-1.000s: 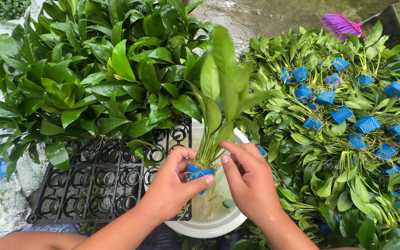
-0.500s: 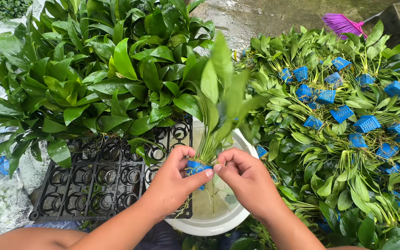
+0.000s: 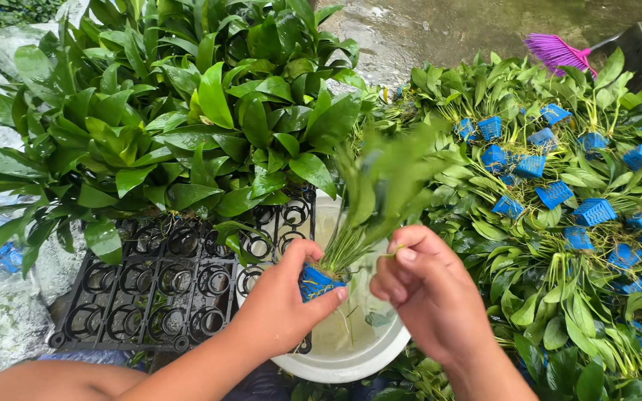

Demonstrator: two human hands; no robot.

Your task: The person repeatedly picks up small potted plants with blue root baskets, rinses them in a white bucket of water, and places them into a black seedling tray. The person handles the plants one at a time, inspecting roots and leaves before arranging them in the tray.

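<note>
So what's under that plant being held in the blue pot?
A white bowl sits below the blue pot held in the left hand, with some stray leaves inside. The hands cover part of the bowl.

Soft even daylight; held plant (image 3: 380, 186) motion-blurred; wet-ground glare.

Only the two forearms and the hands of the person are in view, and both are bare. The left hand (image 3: 280, 301) has no glove, no ring and no watch or bracelet at the wrist. The right hand (image 3: 429, 293) is also without glove, ring or band. No sleeve shows on either forearm up to the lower edge of the view, so what the person wears above cannot be told. The fingers (image 3: 403, 255) have short, plain nails without polish, and they look a little wet. No mark or bandage shows on the hands or forearms.
</note>
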